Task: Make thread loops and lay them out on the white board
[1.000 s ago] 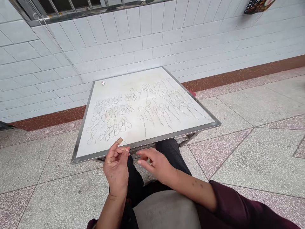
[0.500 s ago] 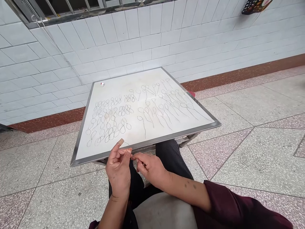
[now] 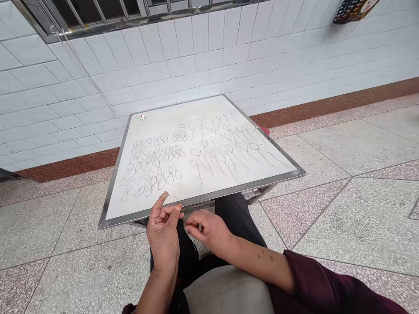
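Note:
My left hand (image 3: 164,235) is raised at the table's front edge, palm turned up. Its thumb and a finger pinch a thin wire-like strand (image 3: 173,197), part of which curves up in a small arc. A tan wrap covers the tip of one raised finger. Just to the right, my right hand (image 3: 211,231) has thumb and forefinger closed together on the strand, with a thin pale end (image 3: 194,244) hanging below. On the white table (image 3: 170,113) lie several strands twisted into double loops (image 3: 153,185) at left, and several single loops with long tails (image 3: 199,174) at right.
The table has a grey metal rim (image 3: 245,189) and stands near a white tiled wall (image 3: 183,65). A small red-and-white item (image 3: 142,117) lies at its far left corner. My legs (image 3: 234,213) are under the front edge. A barred window (image 3: 98,13) is above.
My right hand has drawn slightly away from my left, down and to the right, and a strand end now shows below it. The left hand has barely moved. The view has shifted a little.

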